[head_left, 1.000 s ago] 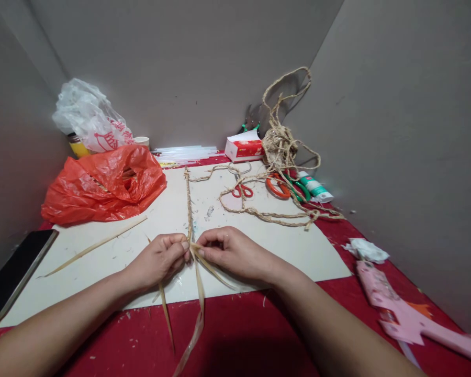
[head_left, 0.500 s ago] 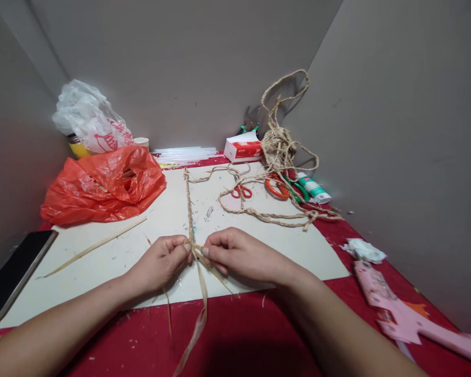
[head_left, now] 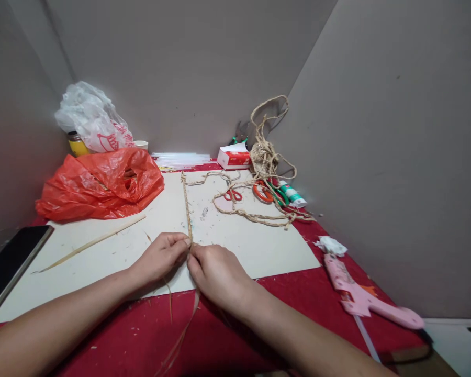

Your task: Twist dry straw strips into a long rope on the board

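Observation:
A thin braided straw cord point(head_left: 187, 207) runs from the far part of the white board point(head_left: 275, 256) straight down to my hands. My left hand point(head_left: 164, 255) pinches the cord's near end between thumb and fingers. Right up against it, my right hand point(head_left: 215, 272) is closed on the loose straw strands just below the braid. Loose strands point(head_left: 183, 332) hang from under my hands over the red cloth. One flat dry straw strip point(head_left: 96, 242) lies by itself on the board, left of my hands.
A red plastic bag point(head_left: 98, 183) and a phone point(head_left: 15, 267) lie left. A rope heap point(head_left: 267, 157), red-handled scissors point(head_left: 233, 195), a glue tube point(head_left: 293, 195) and a small red-white box point(head_left: 234, 156) stand back right. A pink glue gun point(head_left: 361, 296) rests on the red cloth point(head_left: 290, 298).
My right hand has moved left and inward, from holding strands apart to closing beside my left hand. The view has turned slightly right. My left hand keeps its pinch.

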### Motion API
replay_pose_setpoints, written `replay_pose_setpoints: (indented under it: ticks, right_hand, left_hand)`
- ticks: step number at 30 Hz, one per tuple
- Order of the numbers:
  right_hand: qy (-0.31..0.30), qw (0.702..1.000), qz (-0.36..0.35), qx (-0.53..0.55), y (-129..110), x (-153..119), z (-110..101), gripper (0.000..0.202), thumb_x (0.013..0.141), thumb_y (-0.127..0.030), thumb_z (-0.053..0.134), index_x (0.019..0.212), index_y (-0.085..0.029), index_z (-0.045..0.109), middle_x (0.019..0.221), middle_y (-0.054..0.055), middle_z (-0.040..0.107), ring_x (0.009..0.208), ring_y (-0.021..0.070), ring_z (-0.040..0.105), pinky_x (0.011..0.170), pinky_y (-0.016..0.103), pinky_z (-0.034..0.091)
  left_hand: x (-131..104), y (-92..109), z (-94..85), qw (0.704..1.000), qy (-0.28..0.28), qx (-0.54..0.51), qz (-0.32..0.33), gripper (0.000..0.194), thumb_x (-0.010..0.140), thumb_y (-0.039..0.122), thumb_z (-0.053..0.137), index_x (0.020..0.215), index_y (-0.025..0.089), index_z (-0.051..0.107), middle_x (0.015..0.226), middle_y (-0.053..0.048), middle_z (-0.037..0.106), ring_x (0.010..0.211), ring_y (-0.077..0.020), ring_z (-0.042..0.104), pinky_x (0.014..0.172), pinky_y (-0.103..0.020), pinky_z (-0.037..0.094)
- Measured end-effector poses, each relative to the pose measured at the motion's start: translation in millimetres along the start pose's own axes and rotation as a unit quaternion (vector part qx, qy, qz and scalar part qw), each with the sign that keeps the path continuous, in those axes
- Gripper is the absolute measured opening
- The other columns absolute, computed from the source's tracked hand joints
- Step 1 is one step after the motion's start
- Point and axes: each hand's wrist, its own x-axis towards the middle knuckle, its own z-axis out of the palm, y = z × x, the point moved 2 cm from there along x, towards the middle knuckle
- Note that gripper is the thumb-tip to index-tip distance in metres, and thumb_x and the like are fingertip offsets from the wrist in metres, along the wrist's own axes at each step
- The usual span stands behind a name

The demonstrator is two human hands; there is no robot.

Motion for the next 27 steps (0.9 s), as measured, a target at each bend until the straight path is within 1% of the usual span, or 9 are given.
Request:
replay_pose_setpoints:
  ticks: [4,8,10,12,14,16,20,23,27]
  right_hand:
    - [0.002,0.997,-0.011,-0.073,-10.8,-9.6,3.0,0.032,0.09,-0.022,0.034,0.091,-0.015,0.065,0.079,0.013,0.07,0.065,0.0216,0.064,0.057,0.03,0.034]
    - [-0.013,0.999,-0.022,-0.031,-9.3,-22.1,-10.7,0.038,0.091,-0.036,0.037,0.075,-0.017,0.066,0.068,0.009,0.068,0.058,0.0188,0.06,0.055,0.028,0.033]
    - [0.052,0.998,-0.006,0.024,-1.9,-23.4,-22.5,0.037,0.09,-0.041,0.04,0.075,-0.018,0.065,0.069,0.007,0.067,0.062,0.0177,0.059,0.058,0.027,0.036]
    - [0.136,0.987,0.006,0.084,6.5,-19.0,-30.7,0.029,0.088,-0.039,0.046,0.09,-0.017,0.065,0.083,0.008,0.068,0.073,0.0179,0.06,0.066,0.027,0.04]
    - [0.151,0.976,0.002,0.158,12.4,-9.1,-29.6,0.031,0.083,-0.034,0.055,0.107,-0.015,0.06,0.098,0.01,0.066,0.086,0.0188,0.059,0.075,0.028,0.043]
    - [0.079,0.965,-0.009,0.251,14.2,3.1,-20.6,0.036,0.078,-0.029,0.059,0.111,-0.014,0.058,0.099,0.009,0.065,0.086,0.018,0.058,0.076,0.028,0.044]
    - [-0.109,0.915,0.008,0.388,12.6,17.5,-3.3,0.017,0.079,-0.02,0.05,0.091,-0.012,0.059,0.07,0.001,0.059,0.056,0.0102,0.05,0.055,0.021,0.04]
    - [-0.136,0.918,-0.01,0.371,13.6,19.4,-5.4,0.013,0.08,-0.019,0.048,0.08,-0.011,0.058,0.061,-0.003,0.048,0.053,0.0076,0.039,0.05,0.019,0.032]
    - [-0.163,0.931,-0.052,0.322,18.9,22.2,-12.4,0.021,0.083,-0.028,0.048,0.077,-0.012,0.06,0.061,-0.004,0.043,0.057,0.0081,0.036,0.052,0.019,0.03]
  left_hand:
    - [-0.5,-4.3,-0.7,0.999,-0.019,-0.035,0.005,0.023,0.077,0.033,0.059,0.066,0.013,0.056,0.063,0.0,0.057,0.059,-0.0095,0.048,0.059,-0.021,0.037]
    - [-2.8,2.5,-1.4,0.998,-0.023,-0.053,-0.009,0.023,0.076,0.035,0.06,0.071,0.012,0.059,0.061,-0.001,0.058,0.054,-0.0088,0.047,0.055,-0.021,0.035]
    - [-4.1,8.7,-1.9,0.997,-0.027,-0.067,-0.014,0.024,0.075,0.036,0.061,0.071,0.012,0.059,0.055,0.002,0.053,0.048,-0.0065,0.04,0.049,-0.019,0.03]
    - [-4.9,13.6,-1.9,0.996,-0.037,-0.079,-0.021,0.024,0.075,0.036,0.062,0.07,0.013,0.058,0.048,0.006,0.045,0.041,-0.0044,0.03,0.044,-0.018,0.022]
    - [-5.1,15.8,-1.2,0.995,-0.05,-0.086,-0.03,0.025,0.075,0.037,0.062,0.068,0.014,0.056,0.042,0.009,0.036,0.038,-0.0034,0.021,0.041,-0.019,0.015]
    - [-4.6,15.8,-0.3,0.993,-0.059,-0.096,-0.032,0.026,0.075,0.037,0.063,0.067,0.014,0.054,0.041,0.01,0.033,0.037,-0.0033,0.019,0.041,-0.02,0.013]
    - [-3.1,11.3,-0.7,0.992,-0.077,-0.091,-0.036,0.026,0.074,0.038,0.062,0.067,0.015,0.052,0.045,0.008,0.039,0.039,-0.004,0.022,0.041,-0.02,0.014]
    - [-2.3,7.9,-5.8,0.997,-0.065,-0.036,-0.024,0.027,0.076,0.038,0.058,0.064,0.016,0.049,0.048,0.007,0.038,0.042,-0.0048,0.025,0.043,-0.019,0.018]
    - [-3.0,9.6,-10.5,0.995,-0.065,0.08,-0.003,0.025,0.08,0.036,0.052,0.066,0.015,0.051,0.058,0.004,0.044,0.053,-0.0081,0.035,0.049,-0.019,0.029]
